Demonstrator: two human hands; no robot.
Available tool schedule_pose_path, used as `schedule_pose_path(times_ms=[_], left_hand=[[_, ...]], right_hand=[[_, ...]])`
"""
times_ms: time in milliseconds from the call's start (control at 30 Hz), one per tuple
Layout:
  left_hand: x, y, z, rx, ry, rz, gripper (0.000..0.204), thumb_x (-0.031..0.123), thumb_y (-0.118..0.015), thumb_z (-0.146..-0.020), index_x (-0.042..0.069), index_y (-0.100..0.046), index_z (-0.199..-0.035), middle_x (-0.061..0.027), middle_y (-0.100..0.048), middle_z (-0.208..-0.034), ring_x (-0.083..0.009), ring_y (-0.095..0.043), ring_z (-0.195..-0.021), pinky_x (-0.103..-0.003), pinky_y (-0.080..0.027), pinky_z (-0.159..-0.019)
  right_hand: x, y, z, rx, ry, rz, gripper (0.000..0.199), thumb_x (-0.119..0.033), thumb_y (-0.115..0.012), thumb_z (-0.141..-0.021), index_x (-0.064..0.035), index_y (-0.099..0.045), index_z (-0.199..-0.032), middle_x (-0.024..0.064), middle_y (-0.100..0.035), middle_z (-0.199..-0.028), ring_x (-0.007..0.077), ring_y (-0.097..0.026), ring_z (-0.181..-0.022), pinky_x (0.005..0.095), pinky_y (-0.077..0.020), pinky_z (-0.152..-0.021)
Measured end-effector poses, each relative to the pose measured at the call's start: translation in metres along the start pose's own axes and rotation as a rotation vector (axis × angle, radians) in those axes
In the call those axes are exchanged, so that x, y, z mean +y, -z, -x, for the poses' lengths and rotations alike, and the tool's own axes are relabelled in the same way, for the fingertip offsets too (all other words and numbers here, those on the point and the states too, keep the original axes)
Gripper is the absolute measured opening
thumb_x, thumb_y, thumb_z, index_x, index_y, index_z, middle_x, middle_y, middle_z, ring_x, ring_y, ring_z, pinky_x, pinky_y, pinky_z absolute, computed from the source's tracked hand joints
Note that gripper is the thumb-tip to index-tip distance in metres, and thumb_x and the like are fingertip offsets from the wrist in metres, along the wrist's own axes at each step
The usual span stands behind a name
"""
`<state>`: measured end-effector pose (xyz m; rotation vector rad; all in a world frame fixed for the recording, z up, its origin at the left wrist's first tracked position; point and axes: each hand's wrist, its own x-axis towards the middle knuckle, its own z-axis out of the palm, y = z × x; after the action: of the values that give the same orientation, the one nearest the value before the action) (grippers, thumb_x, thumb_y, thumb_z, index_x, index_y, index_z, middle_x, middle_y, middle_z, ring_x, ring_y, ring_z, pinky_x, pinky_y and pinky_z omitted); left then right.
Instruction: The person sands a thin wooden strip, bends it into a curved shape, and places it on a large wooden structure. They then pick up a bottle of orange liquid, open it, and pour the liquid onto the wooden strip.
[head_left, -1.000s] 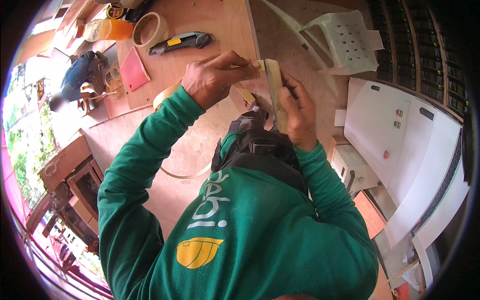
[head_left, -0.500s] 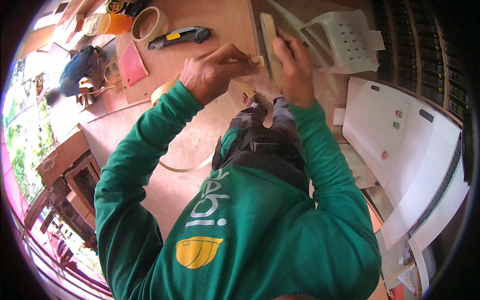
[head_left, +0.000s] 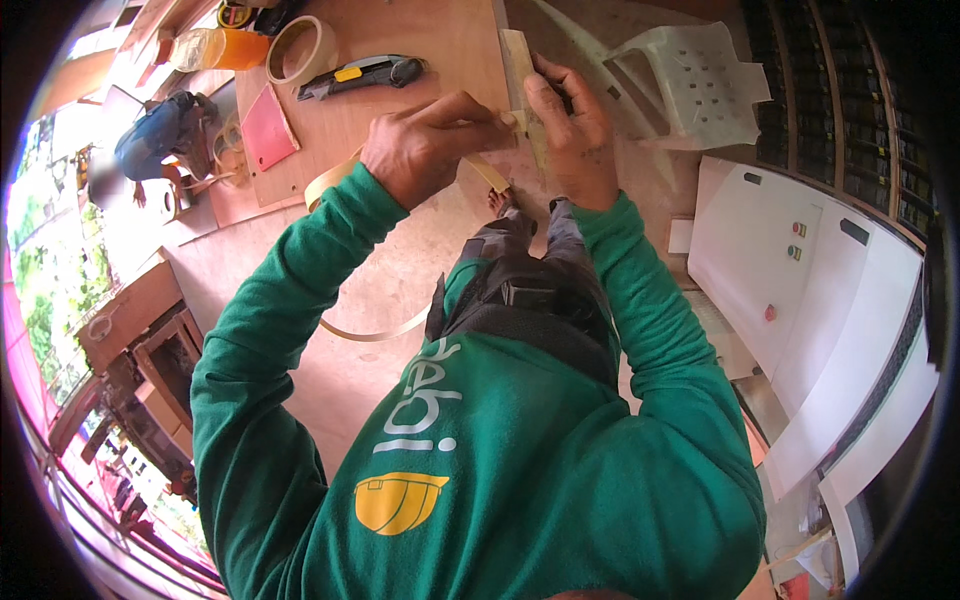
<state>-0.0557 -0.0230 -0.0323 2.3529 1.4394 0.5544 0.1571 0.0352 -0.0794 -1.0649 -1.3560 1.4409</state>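
My left hand is closed, its thumb and fingers pinching the end of a thin, pale, flexible strip. The strip's end shows just past my fingertips, and its length curls behind my wrist and hangs in a loop. Gripped in my right hand is a narrow, flat piece of wood, held nearly upright. Its left edge meets or overlaps the strip's end; I cannot tell whether they touch. On the wooden table beyond my left hand lies a black utility knife with a yellow slider.
Near the knife are a roll of tape, a bottle of orange liquid and a pink flat piece on the wooden table. Another person bends at the left. White panels stand at the right, near a translucent plastic piece.
My right hand has shifted slightly left with the piece of wood, bringing it to the strip's end. My left hand stays nearly in place. The other person's arm has moved lower.
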Motion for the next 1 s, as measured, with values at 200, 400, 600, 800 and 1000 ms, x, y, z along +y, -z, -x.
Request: schedule_pose_path(times_ms=[200, 400, 600, 800, 1000], left_hand=[[-0.004, -0.002, 0.000, 0.013, 0.014, 0.014, 0.069, -0.015, -0.069, -0.071, 0.023, -0.083, -0.127, -0.0022, -0.075, -0.114, -0.0244, -0.078, -0.102, -0.037, -0.068, -0.080], [-0.004, -0.003, 0.004, 0.021, 0.003, -0.016, 0.064, -0.012, -0.072, -0.073, 0.022, -0.083, -0.127, -0.0013, -0.075, -0.115, -0.0246, -0.078, -0.101, -0.038, -0.067, -0.080], [-0.002, -0.002, 0.002, 0.025, -0.005, 0.002, 0.060, -0.011, -0.072, -0.077, 0.022, -0.083, -0.126, -0.0015, -0.076, -0.117, -0.0260, -0.078, -0.101, -0.038, -0.067, -0.081], [0.001, 0.000, 0.000, 0.028, 0.000, 0.010, 0.060, -0.012, -0.071, -0.078, 0.022, -0.084, -0.125, -0.0013, -0.076, -0.117, -0.0263, -0.078, -0.101, -0.038, -0.067, -0.082], [0.003, -0.001, 0.000, 0.030, 0.009, -0.017, 0.063, -0.014, -0.069, -0.077, 0.023, -0.084, -0.125, -0.0012, -0.076, -0.116, -0.0256, -0.078, -0.099, -0.038, -0.067, -0.080]], right_hand=[[-0.006, 0.027, 0.071, -0.059, -0.140, 0.121, 0.044, -0.028, -0.064, -0.111, 0.0036, -0.064, -0.142, 0.0153, -0.073, -0.125, 0.0192, -0.070, -0.109, 0.0338, -0.0555, -0.098], [0.001, 0.059, 0.104, 0.025, -0.273, -0.045, 0.042, -0.023, -0.062, -0.112, 0.0033, -0.062, -0.145, 0.0104, -0.071, -0.122, 0.0169, -0.068, -0.109, 0.0318, -0.0551, -0.098], [-0.017, 0.029, 0.075, -0.040, -0.260, -0.136, 0.041, -0.023, -0.062, -0.112, 0.0011, -0.063, -0.145, 0.0089, -0.074, -0.109, 0.0196, -0.070, -0.099, 0.0334, -0.0575, -0.092], [-0.002, 0.008, 0.029, 0.014, -0.066, 0.073, 0.041, -0.030, -0.064, -0.111, 0.0023, -0.069, -0.136, 0.0142, -0.077, -0.113, 0.0210, -0.072, -0.100, 0.0362, -0.0575, -0.091], [-0.003, 0.010, 0.006, -0.054, -0.097, 0.051, 0.043, -0.031, -0.066, -0.109, 0.0019, -0.069, -0.137, 0.0141, -0.076, -0.121, 0.0209, -0.070, -0.111, 0.0361, -0.0541, -0.099]])
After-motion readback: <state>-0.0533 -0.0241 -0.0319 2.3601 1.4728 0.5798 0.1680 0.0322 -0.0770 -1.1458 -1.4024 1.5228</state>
